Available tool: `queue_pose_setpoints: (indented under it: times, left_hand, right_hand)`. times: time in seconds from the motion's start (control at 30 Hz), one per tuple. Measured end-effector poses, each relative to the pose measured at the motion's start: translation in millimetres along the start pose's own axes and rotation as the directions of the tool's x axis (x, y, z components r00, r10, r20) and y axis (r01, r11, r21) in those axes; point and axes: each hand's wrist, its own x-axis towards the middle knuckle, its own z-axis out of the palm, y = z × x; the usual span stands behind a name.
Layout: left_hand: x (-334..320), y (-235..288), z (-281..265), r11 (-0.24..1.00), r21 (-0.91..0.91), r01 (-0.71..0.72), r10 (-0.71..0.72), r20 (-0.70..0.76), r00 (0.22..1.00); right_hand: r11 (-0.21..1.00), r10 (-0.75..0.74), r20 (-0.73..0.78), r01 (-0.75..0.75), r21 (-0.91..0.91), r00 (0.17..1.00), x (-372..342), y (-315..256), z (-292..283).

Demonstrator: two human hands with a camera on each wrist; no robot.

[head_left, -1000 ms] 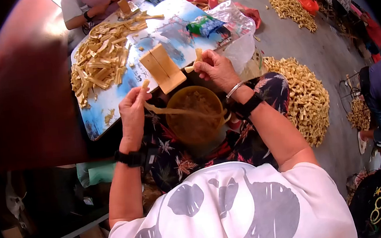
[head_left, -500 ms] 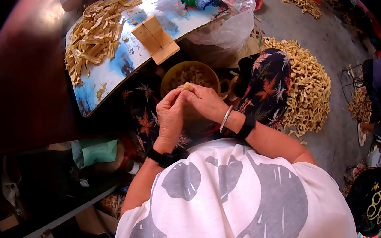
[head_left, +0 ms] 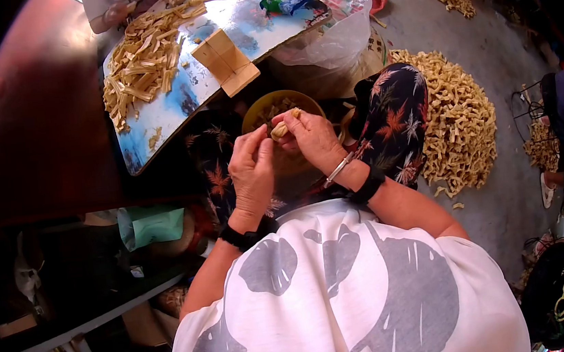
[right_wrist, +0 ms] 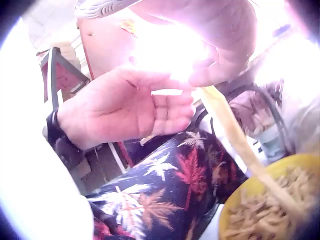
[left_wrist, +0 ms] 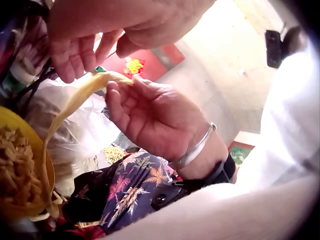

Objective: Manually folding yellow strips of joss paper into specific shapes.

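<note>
Over the yellow basin [head_left: 315, 100], my right hand [head_left: 315, 141] pinches a folded pale yellow strip [head_left: 280, 131] between thumb and fingers. The left wrist view shows this strip [left_wrist: 67, 107] bending over the right hand's fingertips, its long tail hanging down by the basin's rim. Close on the left is my left hand [head_left: 254, 168], its fingertips right beside the strip. In the right wrist view, the left hand's [right_wrist: 125, 107] fingers reach out fairly straight and its palm shows; glare covers the spot where both hands' fingertips meet. Short pale pieces [right_wrist: 270, 210] fill the basin.
On the painted table [head_left: 185, 100] lie a heap of flat yellow strips [head_left: 146, 60], a slotted wooden block [head_left: 225, 61] at the near edge and a green-blue packet [head_left: 287, 0]. A clear plastic bag [head_left: 329, 40] hangs beside it. Knotted pieces [head_left: 451, 120] are piled on the floor at right.
One second ago my hands were apart near the table edge, a strip dangling from the left. They came together over the basin, and now the left fingertips stand slightly away from the right hand's folded strip.
</note>
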Motion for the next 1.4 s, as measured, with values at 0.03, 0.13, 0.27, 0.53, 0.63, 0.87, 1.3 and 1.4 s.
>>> queue_pose_setpoints:
  times: [0.03, 0.13, 0.27, 0.53, 0.63, 0.87, 1.3, 1.4]
  left_hand:
    - [3, -7, -5, 0.946, -0.189, 0.264, -0.241, 0.138, 0.961]
    - [14, -15, -14, 0.306, -0.398, 0.865, -0.528, 0.685, 0.502]
    - [13, -18, 2, 0.152, -0.498, 0.854, -0.448, 0.735, 0.509]
    - [27, -6, -3, 0.874, 0.349, -0.337, 0.139, 0.486, 0.863]
    - [35, 29, -2, 0.697, 0.449, -0.559, 0.354, 0.462, 0.813]
    - [62, 46, 12, 0.681, 0.444, -0.583, 0.515, 0.276, 0.812]
    - [93, 51, 20, 0.803, 0.229, -0.549, 0.545, 0.087, 0.834]
    - [85, 45, 13, 0.924, 0.091, -0.372, 0.374, -0.001, 0.927]
  right_hand:
    - [0.998, 0.003, 0.005, -0.003, 0.056, 1.0, -1, -6, -4]
    - [0.958, -0.279, 0.012, 0.28, -0.058, 0.96, -17, -19, -7]
    - [0.88, -0.407, 0.194, 0.44, -0.177, 0.893, -46, -21, -12]
    - [0.92, -0.39, -0.049, 0.387, -0.064, 0.919, -38, -7, -23]
    - [0.974, 0.0, -0.037, 0.008, 0.228, 0.999, -20, -3, -22]
    - [0.99, 0.064, 0.034, -0.068, 0.127, 0.997, 21, -19, -36]
    - [0.725, -0.019, 0.433, -0.285, 0.627, 0.901, 28, -73, -69]
    - [0.835, 0.039, 0.323, -0.208, 0.509, 0.946, 27, -66, -57]
